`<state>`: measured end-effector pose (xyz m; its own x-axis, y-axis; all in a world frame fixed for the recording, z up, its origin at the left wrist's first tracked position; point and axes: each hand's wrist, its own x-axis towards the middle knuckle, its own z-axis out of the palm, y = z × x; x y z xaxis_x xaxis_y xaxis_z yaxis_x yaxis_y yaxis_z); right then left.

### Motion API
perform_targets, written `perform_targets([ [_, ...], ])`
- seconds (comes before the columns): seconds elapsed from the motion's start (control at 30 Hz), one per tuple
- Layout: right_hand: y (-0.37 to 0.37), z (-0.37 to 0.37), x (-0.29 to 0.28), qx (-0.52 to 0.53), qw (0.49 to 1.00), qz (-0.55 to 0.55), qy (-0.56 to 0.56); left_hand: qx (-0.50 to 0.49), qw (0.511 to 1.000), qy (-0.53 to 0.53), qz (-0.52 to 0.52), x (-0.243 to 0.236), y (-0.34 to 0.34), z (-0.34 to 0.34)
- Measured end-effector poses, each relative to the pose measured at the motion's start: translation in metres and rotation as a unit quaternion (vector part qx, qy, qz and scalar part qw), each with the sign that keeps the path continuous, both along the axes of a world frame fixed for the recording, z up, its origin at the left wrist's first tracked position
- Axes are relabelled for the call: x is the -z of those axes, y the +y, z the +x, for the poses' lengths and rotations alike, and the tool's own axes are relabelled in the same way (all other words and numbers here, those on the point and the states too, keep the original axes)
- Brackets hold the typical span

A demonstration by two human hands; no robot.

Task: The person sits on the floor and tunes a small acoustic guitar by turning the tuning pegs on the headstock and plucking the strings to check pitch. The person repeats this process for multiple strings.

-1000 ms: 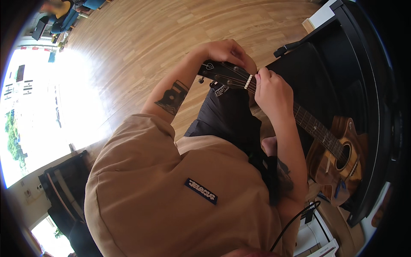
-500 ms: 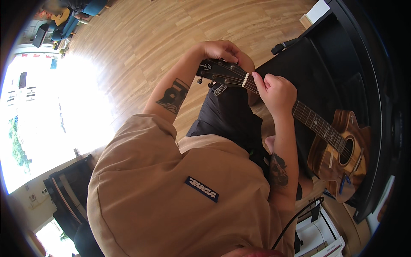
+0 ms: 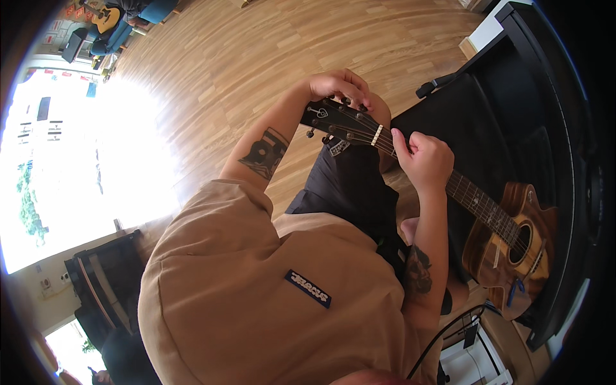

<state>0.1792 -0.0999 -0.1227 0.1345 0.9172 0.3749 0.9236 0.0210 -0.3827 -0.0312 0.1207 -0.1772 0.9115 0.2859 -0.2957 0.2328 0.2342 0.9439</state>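
An acoustic guitar (image 3: 478,208) with a wooden body and dark headstock (image 3: 324,117) stretches diagonally from the right up toward the centre. My left hand (image 3: 340,86) arches over the headstock's upper edge, fingers bent at a tuning peg; its fingertips are partly hidden. My right hand (image 3: 427,163) grips the neck just below the white nut (image 3: 377,135), thumb pointing up beside the strings and fingers curled. The guitar's lower body leans against a black padded surface (image 3: 468,109). My dark-clothed leg (image 3: 340,179) is beneath the headstock.
A wooden floor (image 3: 244,45) spreads ahead. At top left a seated person (image 3: 135,13) has a yellow guitar (image 3: 106,19) by a blue chair (image 3: 112,42). A bright glass front (image 3: 51,167) fills the left. A black bulky object (image 3: 96,282) stands at lower left, a white item (image 3: 475,359) at lower right.
The view has shifted slightly. My right hand has slid a little down the neck, its thumb now more upright. My left fingers have shifted slightly at the pegs.
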Motion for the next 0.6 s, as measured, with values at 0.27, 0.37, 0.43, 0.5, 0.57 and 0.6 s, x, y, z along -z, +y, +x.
perform_targets([
  [0.27,-0.003,0.0,0.005,-0.009,1.0,0.024,0.011,0.076,0.996,-0.028,0.03,0.022,0.002,0.006],
  [0.37,-0.002,-0.001,0.003,-0.008,1.0,0.023,0.003,0.075,0.995,0.004,0.061,0.024,0.003,0.012],
  [0.43,-0.003,0.0,0.004,-0.006,1.0,0.004,0.005,0.065,0.995,0.024,0.065,0.013,-0.005,0.012],
  [0.5,-0.003,0.001,0.005,-0.005,1.0,0.008,0.003,0.064,0.994,0.04,0.075,0.002,-0.005,0.015],
  [0.57,-0.003,0.0,0.005,-0.004,1.0,0.009,0.0,0.07,0.991,0.038,0.106,0.003,-0.007,0.014],
  [0.6,-0.003,-0.001,0.003,-0.004,1.0,0.008,-0.003,0.072,0.989,0.038,0.123,0.004,-0.008,0.014],
])
